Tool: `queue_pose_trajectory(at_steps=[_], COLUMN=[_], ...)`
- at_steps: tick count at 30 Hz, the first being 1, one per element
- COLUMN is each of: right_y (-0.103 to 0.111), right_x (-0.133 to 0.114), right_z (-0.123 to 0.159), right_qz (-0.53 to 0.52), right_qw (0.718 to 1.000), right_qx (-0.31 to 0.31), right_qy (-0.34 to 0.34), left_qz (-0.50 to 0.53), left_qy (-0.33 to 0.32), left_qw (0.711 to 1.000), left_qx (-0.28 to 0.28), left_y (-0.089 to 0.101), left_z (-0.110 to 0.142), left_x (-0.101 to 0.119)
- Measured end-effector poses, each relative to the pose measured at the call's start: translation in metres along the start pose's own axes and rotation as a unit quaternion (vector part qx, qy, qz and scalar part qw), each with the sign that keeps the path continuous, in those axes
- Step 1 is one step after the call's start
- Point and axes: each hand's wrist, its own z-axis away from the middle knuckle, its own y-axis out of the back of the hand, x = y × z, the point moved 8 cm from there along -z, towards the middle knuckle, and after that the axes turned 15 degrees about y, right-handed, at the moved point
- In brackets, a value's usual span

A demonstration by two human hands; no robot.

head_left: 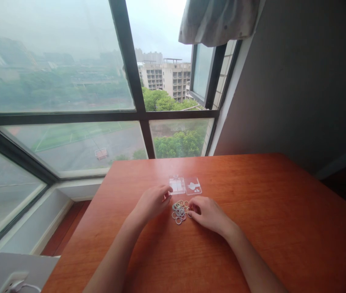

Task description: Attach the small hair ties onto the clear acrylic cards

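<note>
A small pile of pastel hair ties (178, 211) lies on the wooden table (166, 260) between my hands. At the pile's right edge, the fingers of my right hand (207, 212) curl in, with fingertips and thumb closed on a hair tie (189, 212). My left hand (153, 202) hovers at the left, its fingers bent and a gap between thumb and fingertips; nothing shows in it. Just behind the pile lies a clear plastic box (177, 185), opened flat, its lid (193, 186) with a white print to the right. My left fingertips are close to the box's near left corner.
Beyond the table's far edge stands a dark-framed window (142, 116), with one pane open at the right. A curtain (218, 22) hangs above it. A grey wall (288, 89) rises on the right. A socket with a white plug (17, 285) is at the lower left.
</note>
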Motion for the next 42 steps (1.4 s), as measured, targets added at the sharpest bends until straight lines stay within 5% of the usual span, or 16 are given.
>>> queue_pose_trajectory(at_steps=[16,24,29,37,42], right_y=[0.000,0.017,0.019,0.015,0.015], right_x=[0.002,-0.003,-0.004,-0.004,0.008], right_z=[0.000,-0.005,-0.006,-0.007,-0.003], right_qz=[-0.013,-0.033,-0.038,-0.037,0.000], right_qw=[1.000,0.991,0.990,0.992,0.994], right_qx=[0.018,0.124,0.129,0.116,0.108], right_qy=[0.018,0.034,0.031,0.017,-0.019], left_qz=[0.027,0.139,0.142,0.148,0.195], left_qy=[0.010,-0.054,-0.072,-0.072,0.022], left_qw=[1.000,0.987,0.985,0.986,0.977], left_qx=[-0.009,-0.051,-0.063,-0.032,0.079], left_y=[0.005,-0.003,-0.014,-0.014,-0.003], left_z=[-0.001,0.008,0.010,0.007,-0.007], left_x=[-0.004,0.034,0.045,0.042,0.004])
